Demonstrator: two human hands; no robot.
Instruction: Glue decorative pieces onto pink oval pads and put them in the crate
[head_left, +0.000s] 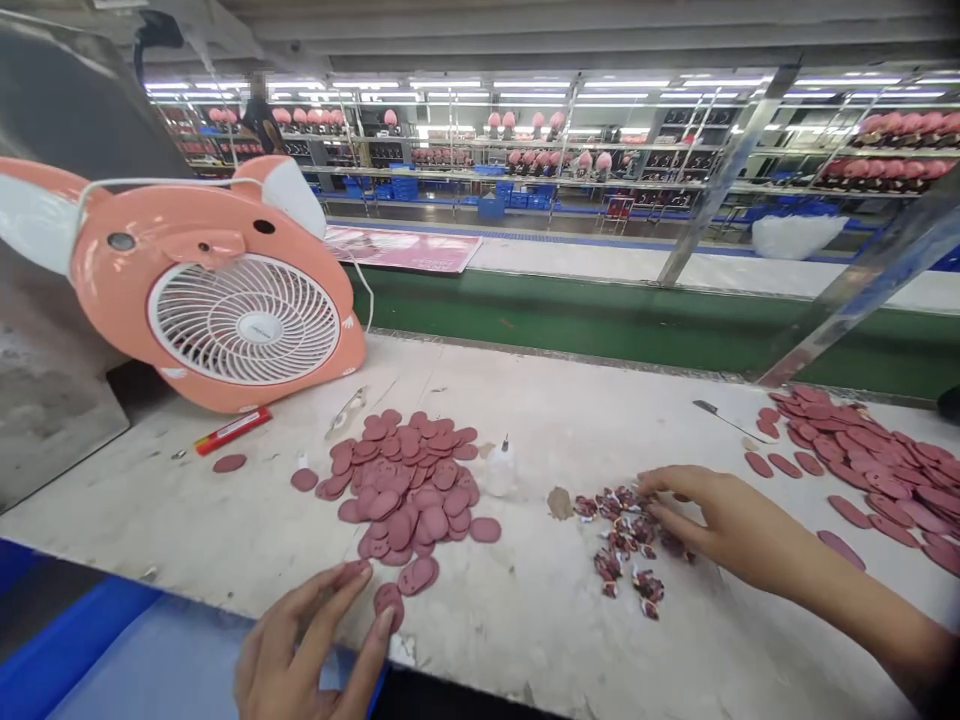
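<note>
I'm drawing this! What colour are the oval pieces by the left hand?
The oval pieces are dusky reddish-pink; the head view shows them clearly.

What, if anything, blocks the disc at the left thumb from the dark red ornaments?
Nothing visible stands between the disc at the left hand and the ornaments; the white bottle stands farther back, off the direct line.

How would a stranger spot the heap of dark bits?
Find the big fan at the left of the table, then look right, past the nearest heap of ovals. The dark bits lie by the right hand. They are small, shiny and lumpy, with pale tips, unlike the flat, dull ovals to either side.
</note>
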